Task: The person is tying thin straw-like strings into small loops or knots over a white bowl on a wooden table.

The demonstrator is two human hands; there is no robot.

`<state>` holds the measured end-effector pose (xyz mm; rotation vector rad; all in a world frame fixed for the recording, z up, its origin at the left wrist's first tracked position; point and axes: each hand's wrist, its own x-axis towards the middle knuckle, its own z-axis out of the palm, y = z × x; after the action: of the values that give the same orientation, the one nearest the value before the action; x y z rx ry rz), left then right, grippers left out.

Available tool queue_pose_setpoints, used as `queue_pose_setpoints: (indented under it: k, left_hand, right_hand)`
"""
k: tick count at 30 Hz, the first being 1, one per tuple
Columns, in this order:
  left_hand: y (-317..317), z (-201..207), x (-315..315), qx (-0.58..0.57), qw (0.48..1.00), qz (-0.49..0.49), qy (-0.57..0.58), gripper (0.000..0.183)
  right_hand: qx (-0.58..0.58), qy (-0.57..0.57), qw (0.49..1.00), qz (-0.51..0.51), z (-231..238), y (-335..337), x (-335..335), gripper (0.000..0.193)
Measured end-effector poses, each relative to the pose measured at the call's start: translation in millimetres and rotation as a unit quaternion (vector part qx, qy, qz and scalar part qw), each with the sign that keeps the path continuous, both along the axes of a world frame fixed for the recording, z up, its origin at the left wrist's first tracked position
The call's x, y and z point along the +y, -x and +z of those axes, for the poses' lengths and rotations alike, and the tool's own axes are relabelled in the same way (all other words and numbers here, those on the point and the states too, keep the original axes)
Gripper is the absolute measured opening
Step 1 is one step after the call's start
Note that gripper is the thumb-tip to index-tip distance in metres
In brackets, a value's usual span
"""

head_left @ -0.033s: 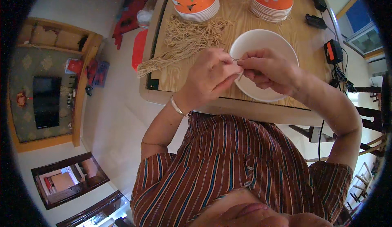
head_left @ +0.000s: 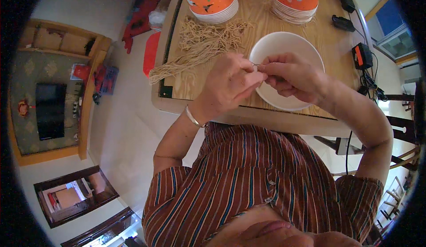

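Observation:
My left hand (head_left: pixel 228 80), with a bangle on its wrist, meets my right hand (head_left: pixel 293 76) at the left rim of a large white bowl (head_left: pixel 310 53). Both hands pinch a thin piece of string (head_left: pixel 255 65), which shows as a small bent strand between the fingertips; the rest of it is hidden. The bowl stands under my right hand, and its inside is partly covered by that hand. Just beyond my left hand lies a loose bundle of beige strings (head_left: pixel 208 45), tangled at the far end and gathered toward the table's left edge.
Two stacks of orange patterned paper tubs, a left stack (head_left: pixel 213 2) and a right stack (head_left: pixel 295 0), stand at the back of the wooden table (head_left: pixel 184 91). Black adapters (head_left: pixel 361 56) and cables lie along its right edge. A red stool (head_left: pixel 151 53) is at the left.
My left hand has shifted slightly, with its fingers a little rearranged around the string. My right hand and the bowl look the same.

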<state>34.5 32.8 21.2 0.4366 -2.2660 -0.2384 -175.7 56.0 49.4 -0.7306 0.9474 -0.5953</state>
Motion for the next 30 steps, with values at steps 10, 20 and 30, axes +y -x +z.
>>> queue_pose_setpoints:
  k: [10, 20, 30]
  left_hand:
    - [0.9, -1.8, 1.2, -0.051, 0.992, 0.021, 0.109, 0.030]
    - [2.8, -4.5, -10.7, -0.051, 0.991, -0.029, 0.119, 0.026]
    - [12.0, -8.8, -3.8, 0.047, 0.999, -0.018, 0.009, 0.023]
  right_hand:
    - [-0.041, -0.001, 0.999, -0.006, -4.4, 2.1, 1.2, 0.015]
    - [-0.060, -0.022, 0.998, 0.024, -8.9, 6.3, -3.0, 0.016]
    - [-0.032, -0.001, 0.999, 0.009, -5.6, 1.6, -2.5, 0.016]
